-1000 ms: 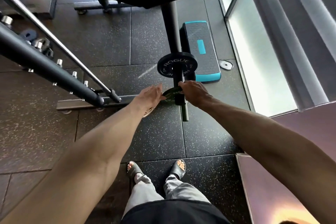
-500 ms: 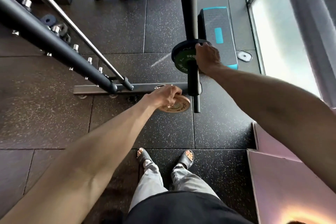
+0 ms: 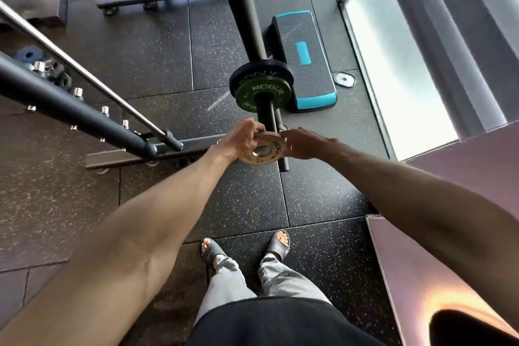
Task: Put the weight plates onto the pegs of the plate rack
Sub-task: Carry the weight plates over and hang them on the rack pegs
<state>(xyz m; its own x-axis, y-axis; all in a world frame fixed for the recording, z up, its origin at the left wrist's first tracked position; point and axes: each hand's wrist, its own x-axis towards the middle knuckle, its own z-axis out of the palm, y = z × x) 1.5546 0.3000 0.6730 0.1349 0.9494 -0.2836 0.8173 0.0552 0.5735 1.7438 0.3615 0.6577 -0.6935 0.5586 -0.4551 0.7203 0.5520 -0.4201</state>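
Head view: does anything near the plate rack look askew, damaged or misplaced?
Nothing damaged or spilled. The tan plate, held by the left hand and right hand, is tilted at the end of the peg, apparently not yet on it; the green plate and black plate sit flush farther along.

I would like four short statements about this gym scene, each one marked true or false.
1. The green plate sits on the peg. True.
2. The tan plate lies on the floor. False: the left hand and right hand hold it up near the peg.
3. A black plate sits behind the green plate. True.
4. The step is red. False: it is black with teal trim.
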